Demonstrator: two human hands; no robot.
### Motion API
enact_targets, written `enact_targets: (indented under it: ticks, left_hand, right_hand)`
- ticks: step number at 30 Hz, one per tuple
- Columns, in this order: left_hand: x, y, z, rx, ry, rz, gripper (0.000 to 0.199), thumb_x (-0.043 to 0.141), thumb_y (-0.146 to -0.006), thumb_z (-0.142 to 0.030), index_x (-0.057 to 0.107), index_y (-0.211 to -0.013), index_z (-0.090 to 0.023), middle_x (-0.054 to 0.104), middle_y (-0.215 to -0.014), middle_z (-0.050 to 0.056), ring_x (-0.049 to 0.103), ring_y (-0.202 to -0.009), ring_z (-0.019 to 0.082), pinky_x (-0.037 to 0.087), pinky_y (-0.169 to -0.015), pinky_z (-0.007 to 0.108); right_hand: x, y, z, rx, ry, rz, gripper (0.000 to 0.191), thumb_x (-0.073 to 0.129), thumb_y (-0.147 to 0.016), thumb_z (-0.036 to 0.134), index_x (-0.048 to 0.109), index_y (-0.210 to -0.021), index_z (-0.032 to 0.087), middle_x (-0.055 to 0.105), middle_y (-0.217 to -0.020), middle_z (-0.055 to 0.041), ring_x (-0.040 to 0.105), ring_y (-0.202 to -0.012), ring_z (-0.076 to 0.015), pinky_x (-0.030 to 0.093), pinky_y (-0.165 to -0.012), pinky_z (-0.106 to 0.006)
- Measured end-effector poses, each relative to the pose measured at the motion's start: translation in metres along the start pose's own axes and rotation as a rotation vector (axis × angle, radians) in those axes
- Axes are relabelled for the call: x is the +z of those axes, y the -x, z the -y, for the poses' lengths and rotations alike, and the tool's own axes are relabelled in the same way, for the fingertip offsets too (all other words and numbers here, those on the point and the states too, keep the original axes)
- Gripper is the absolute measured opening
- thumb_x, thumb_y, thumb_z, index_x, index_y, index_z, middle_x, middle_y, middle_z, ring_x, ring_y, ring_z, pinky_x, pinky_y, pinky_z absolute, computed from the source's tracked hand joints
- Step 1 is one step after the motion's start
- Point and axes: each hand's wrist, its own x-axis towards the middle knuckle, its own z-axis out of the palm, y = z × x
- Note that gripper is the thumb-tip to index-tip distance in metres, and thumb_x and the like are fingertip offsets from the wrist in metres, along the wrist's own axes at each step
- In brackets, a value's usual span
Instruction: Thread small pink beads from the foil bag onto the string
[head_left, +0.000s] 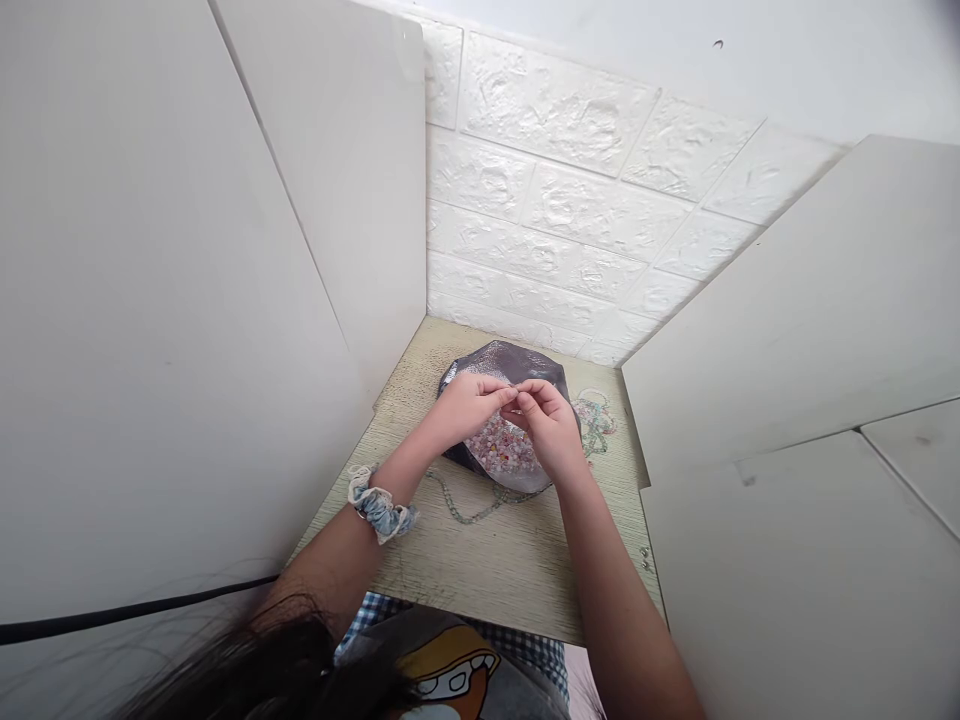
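Note:
My left hand (466,405) and my right hand (553,428) meet fingertip to fingertip, both closed in a pinch. Whatever sits between the fingertips is too small to make out. Below them lies a dark, shiny silver-lined bag (517,358), spread wide like a shallow dish. Loose pink, white and clear beads (501,448) fill its middle, partly hidden by my hands. A strand of greenish beads (466,519) curves out from under the bag's near side. More bead strands (598,418) are heaped at its right, beside my right hand.
Everything rests on a narrow wooden tabletop (480,570). Pale panels (360,200) rise close on the left, and another panel (787,340) stands on the right. A white brick-patterned wall (555,200) closes the back. A few small bits (645,558) lie near the right edge.

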Motion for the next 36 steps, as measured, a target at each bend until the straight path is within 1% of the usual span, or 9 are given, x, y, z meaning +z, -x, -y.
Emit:
enact_targets:
  ticks: [7,12,17,21,23,26,31,33,36]
  left_hand:
    - [-0.001,-0.001,0.0,0.012,-0.011,-0.008,0.031,0.048,-0.072,-0.037,0.065,-0.074,-0.01,0.061,-0.068,0.003,0.052,-0.065,0.013,0.038,-0.059,0.023]
    - [0.001,0.0,0.0,0.04,-0.006,0.0,0.031,0.05,-0.071,-0.04,0.062,-0.075,-0.012,0.058,-0.066,0.002,0.05,-0.061,0.011,0.036,-0.055,0.022]
    - [0.001,0.003,-0.004,-0.002,0.086,0.076,0.033,0.048,-0.072,-0.045,0.057,-0.079,-0.013,0.054,-0.063,0.0,0.048,-0.049,0.008,0.032,-0.044,0.019]
    - [0.0,0.005,-0.008,-0.078,0.13,0.099,0.027,0.048,-0.074,-0.039,0.055,-0.076,-0.013,0.054,-0.056,0.001,0.047,-0.047,0.007,0.028,-0.039,0.017]
    - [0.001,0.005,-0.01,-0.086,0.171,0.104,0.023,0.048,-0.073,-0.035,0.054,-0.073,-0.012,0.056,-0.063,0.002,0.049,-0.049,0.007,0.028,-0.04,0.016]
    - [0.001,0.005,-0.011,-0.076,0.244,0.1,0.018,0.049,-0.073,-0.03,0.051,-0.069,-0.013,0.055,-0.067,0.001,0.05,-0.053,0.006,0.03,-0.041,0.016]
    - [0.0,0.004,-0.008,-0.063,0.257,0.054,0.021,0.047,-0.075,-0.036,0.047,-0.072,-0.015,0.033,-0.044,-0.007,0.03,-0.038,0.004,0.023,-0.038,0.017]
    - [-0.001,0.003,-0.007,-0.055,0.248,0.035,0.022,0.047,-0.075,-0.038,0.047,-0.073,-0.016,0.027,-0.045,-0.008,0.023,-0.038,0.004,0.02,-0.039,0.018]
    - [-0.001,0.003,-0.007,-0.045,0.219,0.014,0.022,0.046,-0.075,-0.038,0.048,-0.073,-0.016,0.026,-0.046,-0.007,0.022,-0.04,0.004,0.022,-0.042,0.019]
  right_hand:
    - [-0.005,0.003,0.006,-0.39,0.546,-0.124,0.01,0.052,-0.074,0.027,0.056,-0.071,0.018,0.052,-0.073,-0.0007,0.049,-0.069,-0.0105,0.041,-0.061,-0.024]
    - [-0.004,0.005,0.011,-0.478,0.674,-0.112,0.009,0.05,-0.075,0.022,0.055,-0.07,0.018,0.047,-0.075,-0.0008,0.047,-0.068,-0.0099,0.039,-0.059,-0.023]
    - [-0.005,0.005,0.011,-0.467,0.621,-0.081,0.009,0.05,-0.076,0.025,0.055,-0.072,0.019,0.046,-0.078,-0.0012,0.047,-0.072,-0.0105,0.039,-0.06,-0.023]
    - [-0.007,0.004,0.011,-0.465,0.55,-0.102,0.011,0.049,-0.076,0.028,0.052,-0.072,0.019,0.048,-0.078,-0.0012,0.048,-0.073,-0.011,0.04,-0.063,-0.024]
    - [-0.008,0.004,0.011,-0.426,0.57,-0.099,0.013,0.045,-0.079,0.03,0.05,-0.075,0.019,0.049,-0.076,-0.001,0.048,-0.07,-0.0108,0.04,-0.063,-0.024]
    - [-0.01,0.003,0.008,-0.324,0.795,-0.045,0.015,0.04,-0.081,0.029,0.051,-0.079,0.019,0.052,-0.076,-0.001,0.048,-0.068,-0.0111,0.038,-0.063,-0.024]
    - [-0.014,0.003,-0.004,-0.099,1.331,0.158,0.018,0.038,-0.079,0.019,0.055,-0.072,0.018,0.053,-0.079,-0.0044,0.049,-0.073,-0.0137,0.034,-0.061,-0.025]
    - [-0.015,0.003,-0.008,-0.036,1.426,0.184,0.021,0.036,-0.079,0.019,0.056,-0.074,0.018,0.054,-0.082,-0.0058,0.049,-0.074,-0.0146,0.033,-0.058,-0.025]
    - [-0.015,0.004,-0.009,-0.005,1.471,0.201,0.022,0.036,-0.08,0.018,0.057,-0.078,0.019,0.054,-0.085,-0.0068,0.051,-0.077,-0.0152,0.033,-0.059,-0.024]
